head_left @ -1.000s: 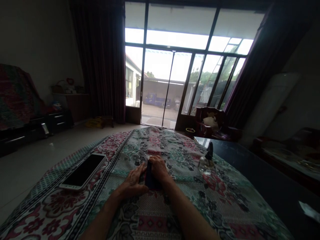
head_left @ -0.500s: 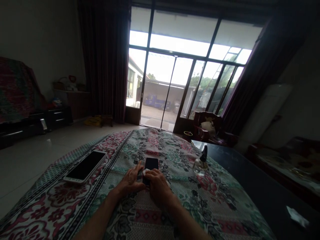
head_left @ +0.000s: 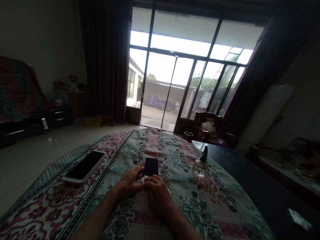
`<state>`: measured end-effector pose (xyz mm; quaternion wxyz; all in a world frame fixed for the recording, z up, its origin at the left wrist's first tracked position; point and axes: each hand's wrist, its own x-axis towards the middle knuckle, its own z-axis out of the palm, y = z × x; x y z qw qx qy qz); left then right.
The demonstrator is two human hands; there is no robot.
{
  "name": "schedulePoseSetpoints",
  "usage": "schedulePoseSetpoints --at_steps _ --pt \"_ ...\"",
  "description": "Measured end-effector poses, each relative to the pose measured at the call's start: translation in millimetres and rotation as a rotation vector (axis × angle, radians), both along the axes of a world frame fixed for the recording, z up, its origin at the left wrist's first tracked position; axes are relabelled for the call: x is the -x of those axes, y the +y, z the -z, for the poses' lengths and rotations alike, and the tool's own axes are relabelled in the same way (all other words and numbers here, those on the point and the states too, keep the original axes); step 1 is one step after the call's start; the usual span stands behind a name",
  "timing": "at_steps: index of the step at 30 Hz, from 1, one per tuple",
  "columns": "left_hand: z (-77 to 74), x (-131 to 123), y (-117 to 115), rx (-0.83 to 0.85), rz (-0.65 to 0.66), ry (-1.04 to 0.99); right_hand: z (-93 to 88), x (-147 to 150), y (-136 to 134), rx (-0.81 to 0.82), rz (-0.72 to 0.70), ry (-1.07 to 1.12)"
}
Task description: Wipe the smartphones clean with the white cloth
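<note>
A black smartphone (head_left: 150,167) lies on a floral quilted cloth (head_left: 160,143), its lower end hidden under my hands. My left hand (head_left: 129,182) grips the phone's lower left edge with its fingers. My right hand (head_left: 158,195) curls over the phone's lower end and appears to pinch a white tissue (head_left: 143,180), which shows between my two hands. A white-framed smartphone (head_left: 83,166) lies face up on the cloth to the left, apart from my hands.
A small glass bottle with a dark top (head_left: 203,163) stands on the cloth to the right. Beyond it is a dark tabletop (head_left: 250,186) holding a white paper scrap (head_left: 299,219). A tiled floor (head_left: 37,156) lies left, and a wooden armchair (head_left: 208,128) stands before the glass doors.
The black phone was mostly covered by my hands and now shows its upper half. My hands have drawn back toward me, and the white tissue has come into view between them.
</note>
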<state>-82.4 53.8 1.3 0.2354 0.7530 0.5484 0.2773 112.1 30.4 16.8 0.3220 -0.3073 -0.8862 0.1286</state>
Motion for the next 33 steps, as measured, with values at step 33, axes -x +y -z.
schedulePoseSetpoints --at_steps 33 --pt "-3.4 8 2 0.101 0.099 0.037 2.6 -6 1 -0.074 -0.064 0.003"
